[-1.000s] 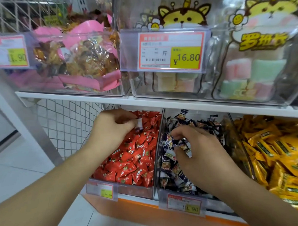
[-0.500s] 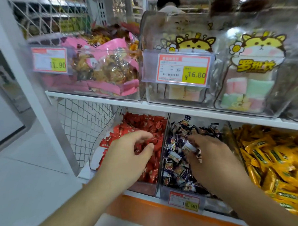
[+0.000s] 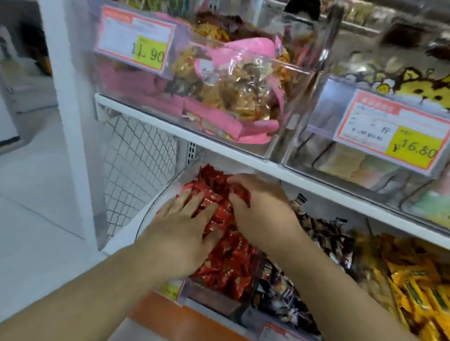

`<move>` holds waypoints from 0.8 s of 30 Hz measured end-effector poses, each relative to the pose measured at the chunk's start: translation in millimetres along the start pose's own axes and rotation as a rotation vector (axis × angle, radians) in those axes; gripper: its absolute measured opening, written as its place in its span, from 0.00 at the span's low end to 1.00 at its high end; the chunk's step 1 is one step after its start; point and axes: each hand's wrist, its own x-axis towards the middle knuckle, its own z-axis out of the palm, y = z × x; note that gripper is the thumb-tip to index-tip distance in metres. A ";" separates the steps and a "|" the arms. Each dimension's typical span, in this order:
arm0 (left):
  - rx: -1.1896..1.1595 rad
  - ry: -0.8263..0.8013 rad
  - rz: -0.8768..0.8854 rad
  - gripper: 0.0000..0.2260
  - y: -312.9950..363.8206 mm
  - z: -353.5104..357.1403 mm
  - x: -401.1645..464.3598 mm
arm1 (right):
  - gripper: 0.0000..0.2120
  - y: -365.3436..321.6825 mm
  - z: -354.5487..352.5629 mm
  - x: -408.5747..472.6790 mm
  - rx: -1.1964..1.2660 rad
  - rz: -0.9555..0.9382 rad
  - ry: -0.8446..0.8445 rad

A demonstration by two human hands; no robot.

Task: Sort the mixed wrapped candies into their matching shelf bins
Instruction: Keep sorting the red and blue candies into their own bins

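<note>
A clear bin (image 3: 149,218) at the left of the lower shelf is full of red wrapped candies (image 3: 227,260). My left hand (image 3: 182,230) lies flat on the pile with its fingers spread. Close beside it, my right hand (image 3: 261,210) arches over the back of the same pile, and its fingertips are sunk among the wrappers. Whether it holds a candy is hidden. To the right stands a bin of dark-wrapped candies (image 3: 326,239), and beyond it a bin of yellow-wrapped candies (image 3: 420,282).
The white upper shelf (image 3: 321,185) hangs low over the bins. It carries clear boxes of pink snack packs (image 3: 222,93) and pastel sweets (image 3: 358,166), with price tags in front. A white upright post (image 3: 64,111) and wire mesh (image 3: 139,161) close the left side.
My right hand has left the dark-candy bin and crossed left into the red bin. My left hand has spread flat on the red pile. The view has swung left and closer.
</note>
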 end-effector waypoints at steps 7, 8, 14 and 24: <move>-0.053 -0.037 0.031 0.32 -7.2 -0.2 -1.6 | 0.09 5.0 46.7 83.1 0.071 0.113 -0.109; -0.056 -0.045 0.033 0.32 -7.4 -0.9 -2.0 | 0.08 6.1 50.0 86.9 0.080 0.114 -0.120; -0.073 -0.076 0.041 0.32 -7.4 -5.1 -3.5 | 0.06 1.6 62.1 93.2 0.093 0.156 -0.109; -0.092 -0.091 0.030 0.31 -3.5 -6.2 -2.8 | 0.10 21.4 -9.4 4.7 0.099 0.244 0.109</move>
